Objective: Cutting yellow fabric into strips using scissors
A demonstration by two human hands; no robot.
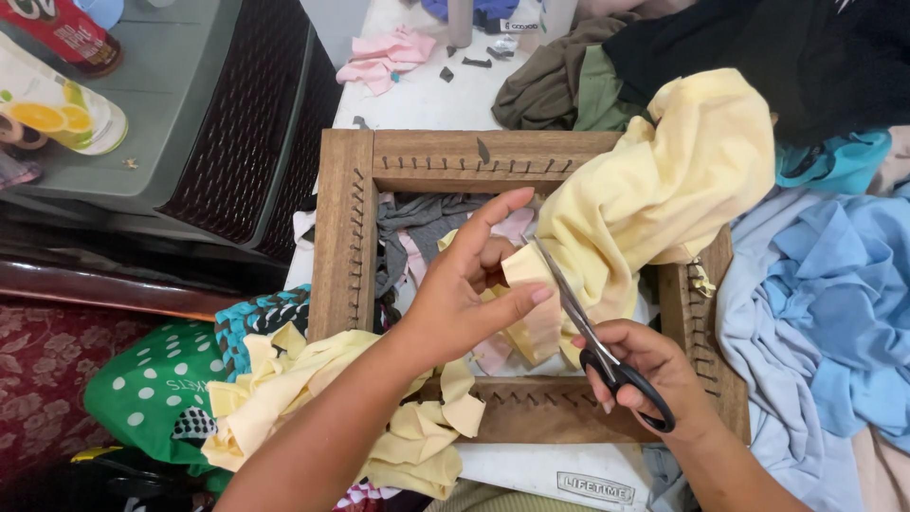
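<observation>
- The pale yellow cloth (654, 180) is a soft, crumpled knit, heaped over the far right corner of the wooden frame; a narrow flap of it hangs down toward the middle, pinched flat between fingers.
- The scissors (592, 337) have black loop handles and slim steel blades, parted a little. They point to the far left, with the blades at the edge of the yellow flap.

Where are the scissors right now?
In the head view, the scissors are right of centre, held in the right hand over the wooden frame, blades against the yellow fabric gripped by the left hand.
</observation>
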